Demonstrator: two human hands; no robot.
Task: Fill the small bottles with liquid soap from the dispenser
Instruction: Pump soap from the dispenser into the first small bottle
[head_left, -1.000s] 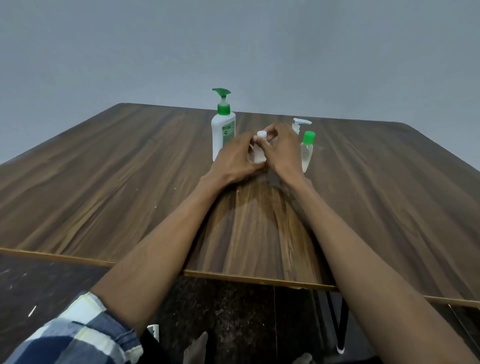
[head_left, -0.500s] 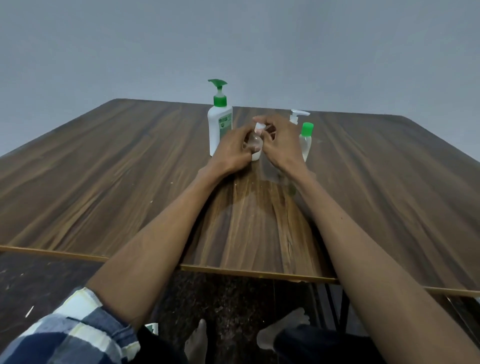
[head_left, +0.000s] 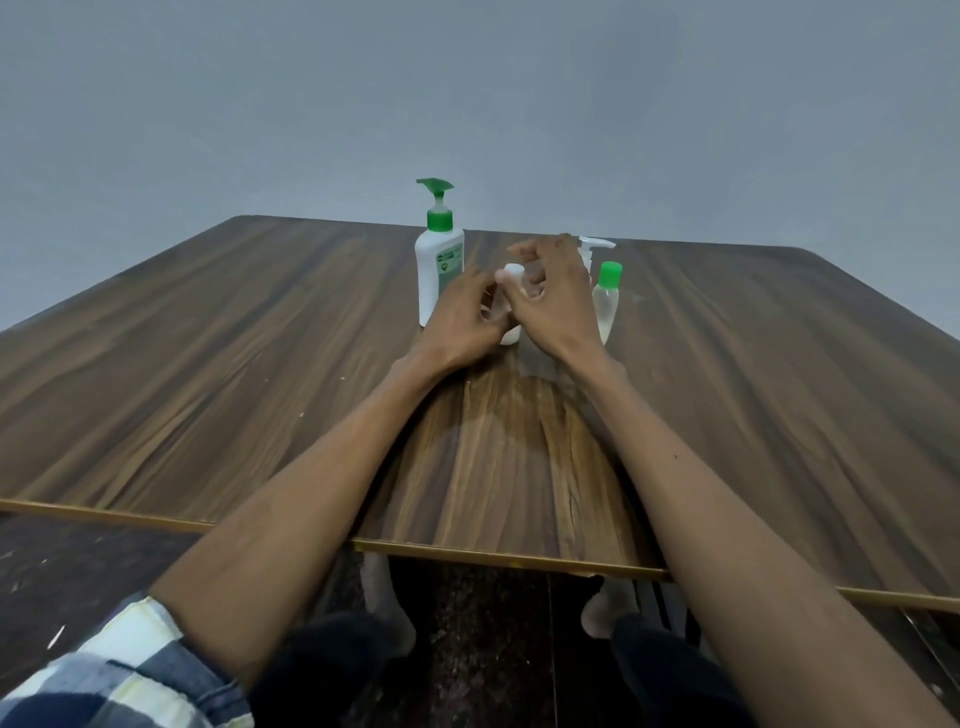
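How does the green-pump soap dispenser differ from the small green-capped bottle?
The soap dispenser is much taller and opaque white with a label; the green-capped bottle is small and translucent. The soap dispenser carries a pump head with a spout, the green-capped bottle a plain screw cap. The soap dispenser stands left of the hands, the green-capped bottle right. Both stand upright and untouched on the table.

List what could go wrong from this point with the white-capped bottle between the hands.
1. The left hand holds the small white-capped bottle while the right hand works at its cap; a slip could tip it.
2. The green-capped bottle and the white pump stand just beside the right hand, so a sideways move may knock them.
3. The soap dispenser stands close by the left hand, within bumping range.
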